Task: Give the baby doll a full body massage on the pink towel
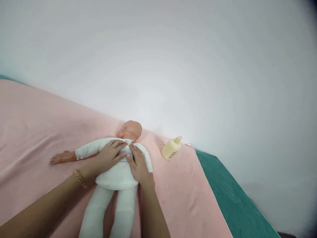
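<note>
A baby doll (116, 177) with a white cloth body lies on its back, its bare plastic head (131, 130) toward the wall and turned to one side. My left hand (110, 156) rests flat on the left side of its chest, fingers stretched out. On the right side of the chest lies my right hand (138, 164), also flat with fingers extended. The two thumbs come close together over a greyish patch (126, 150) on the chest. One doll hand (63, 157) reaches out to the left; the other is mostly hidden behind my right wrist.
A pale yellow pump bottle (170, 148) stands to the right of the doll. Under everything is a pink sheet (180, 198), with a green surface (235, 195) showing beyond its right edge. A white wall (158, 59) rises directly behind.
</note>
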Action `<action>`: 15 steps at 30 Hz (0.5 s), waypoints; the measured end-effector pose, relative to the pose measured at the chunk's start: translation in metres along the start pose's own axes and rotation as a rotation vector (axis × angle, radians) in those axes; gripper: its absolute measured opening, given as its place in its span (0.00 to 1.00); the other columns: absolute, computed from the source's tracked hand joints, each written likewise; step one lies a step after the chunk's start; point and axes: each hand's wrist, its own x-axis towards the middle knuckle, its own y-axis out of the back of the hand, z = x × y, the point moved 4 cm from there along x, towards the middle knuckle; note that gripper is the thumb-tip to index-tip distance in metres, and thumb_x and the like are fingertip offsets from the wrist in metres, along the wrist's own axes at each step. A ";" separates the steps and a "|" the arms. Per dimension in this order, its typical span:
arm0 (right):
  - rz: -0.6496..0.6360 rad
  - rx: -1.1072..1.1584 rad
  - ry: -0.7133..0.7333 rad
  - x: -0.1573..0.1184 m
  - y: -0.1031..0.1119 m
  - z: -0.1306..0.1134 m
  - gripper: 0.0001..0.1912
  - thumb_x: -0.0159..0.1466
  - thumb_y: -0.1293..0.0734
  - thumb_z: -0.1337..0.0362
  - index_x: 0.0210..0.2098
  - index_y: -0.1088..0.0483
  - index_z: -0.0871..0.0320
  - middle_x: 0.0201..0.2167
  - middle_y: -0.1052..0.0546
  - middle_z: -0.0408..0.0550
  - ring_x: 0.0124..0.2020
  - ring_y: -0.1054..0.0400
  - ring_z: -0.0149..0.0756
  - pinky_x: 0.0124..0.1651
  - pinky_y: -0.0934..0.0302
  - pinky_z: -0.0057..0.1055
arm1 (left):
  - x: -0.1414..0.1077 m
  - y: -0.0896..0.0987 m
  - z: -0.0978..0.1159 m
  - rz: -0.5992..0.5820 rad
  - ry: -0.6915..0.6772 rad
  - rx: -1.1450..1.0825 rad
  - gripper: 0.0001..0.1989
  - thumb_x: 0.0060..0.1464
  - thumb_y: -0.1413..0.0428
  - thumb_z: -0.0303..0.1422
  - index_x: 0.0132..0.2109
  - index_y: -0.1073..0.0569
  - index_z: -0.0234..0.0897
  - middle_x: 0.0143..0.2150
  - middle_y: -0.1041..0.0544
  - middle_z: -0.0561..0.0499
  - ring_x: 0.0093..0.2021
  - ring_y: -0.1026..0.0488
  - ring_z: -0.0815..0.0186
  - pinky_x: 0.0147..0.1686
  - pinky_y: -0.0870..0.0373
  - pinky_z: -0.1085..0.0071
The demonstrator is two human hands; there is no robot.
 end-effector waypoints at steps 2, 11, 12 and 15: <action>0.014 0.023 -0.016 -0.002 0.009 -0.007 0.29 0.70 0.43 0.52 0.64 0.42 0.61 0.66 0.41 0.53 0.67 0.49 0.40 0.69 0.55 0.42 | 0.001 0.009 0.005 -0.023 0.026 -0.062 0.28 0.64 0.57 0.47 0.62 0.35 0.34 0.60 0.32 0.41 0.60 0.39 0.55 0.61 0.42 0.54; -0.267 -0.080 -0.060 -0.048 0.070 -0.079 0.14 0.68 0.40 0.65 0.44 0.23 0.48 0.47 0.23 0.45 0.50 0.30 0.39 0.51 0.35 0.37 | -0.030 0.079 0.078 -0.493 -0.038 -0.271 0.19 0.58 0.47 0.46 0.54 0.25 0.49 0.53 0.24 0.51 0.54 0.29 0.51 0.54 0.32 0.57; -0.323 -0.091 -0.038 -0.052 0.069 -0.085 0.14 0.68 0.39 0.66 0.44 0.23 0.48 0.45 0.23 0.44 0.48 0.29 0.39 0.50 0.34 0.36 | -0.035 0.080 0.084 -0.585 -0.049 -0.302 0.18 0.56 0.46 0.46 0.53 0.24 0.51 0.51 0.23 0.51 0.52 0.27 0.52 0.51 0.29 0.58; -0.363 -0.124 0.026 -0.056 0.061 -0.090 0.14 0.65 0.35 0.70 0.38 0.21 0.46 0.38 0.20 0.39 0.40 0.26 0.36 0.44 0.33 0.31 | -0.040 0.076 0.093 -0.713 -0.061 -0.342 0.15 0.55 0.44 0.44 0.49 0.22 0.53 0.45 0.21 0.52 0.44 0.24 0.55 0.45 0.26 0.60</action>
